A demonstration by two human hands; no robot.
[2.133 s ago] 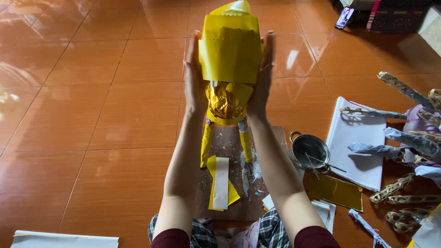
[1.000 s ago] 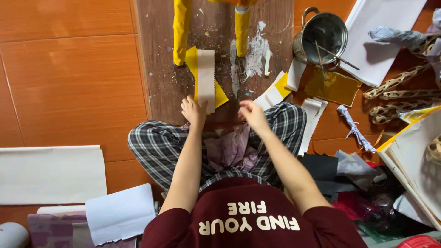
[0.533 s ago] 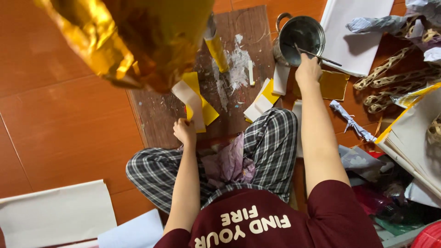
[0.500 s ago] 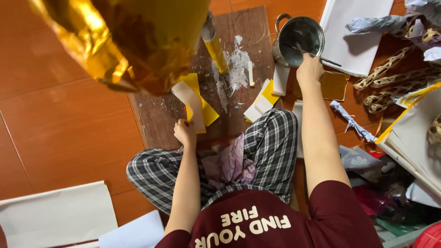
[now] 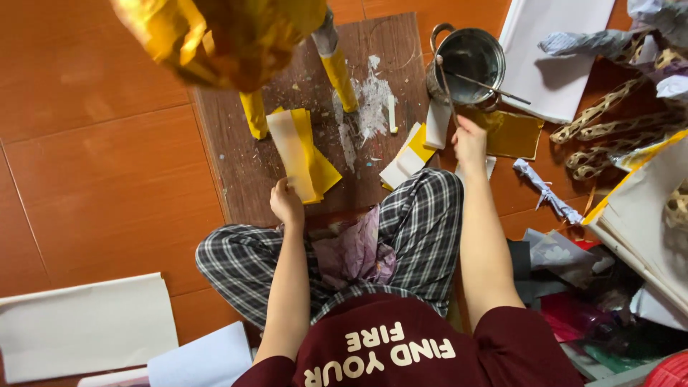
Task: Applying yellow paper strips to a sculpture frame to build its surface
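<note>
Compared with half a second ago, the right hand (image 5: 469,140) has come off the rim of the small round metal pot (image 5: 469,64) and now pinches the lower end of a thin stick (image 5: 446,89) whose far end rests in the pot at about one o'clock from the hand. Meanwhile the left hand (image 5: 287,204) stays at the near end of the white paper strip (image 5: 292,154), which lies over a folded yellow paper sheet (image 5: 319,161) on the dark wooden board (image 5: 236,165).

Left grip: fingers closed on the strip's near edge. Right grip: fingertips clamped on the stick.

Strip and yellow sheet lie at twelve o'clock from the left hand, between the two yellow paper-wrapped legs (image 5: 340,79) of the large gold foil-covered figure (image 5: 222,32) that fills the upper left of the view. Dried white smears mark the board at three o'clock from the strip.

As a judgement, the strip is very light, limp and easily creased or torn, so it is best taken by an end or edge with a gentle pinch. Thin and stiff, the stick handles best from its bare lower end, away from the pot.

Loose white sheets (image 5: 86,326) lie on the orange tiled floor (image 5: 93,158) at eight o'clock; woven lattice strips (image 5: 609,122) lie at two o'clock.
</note>
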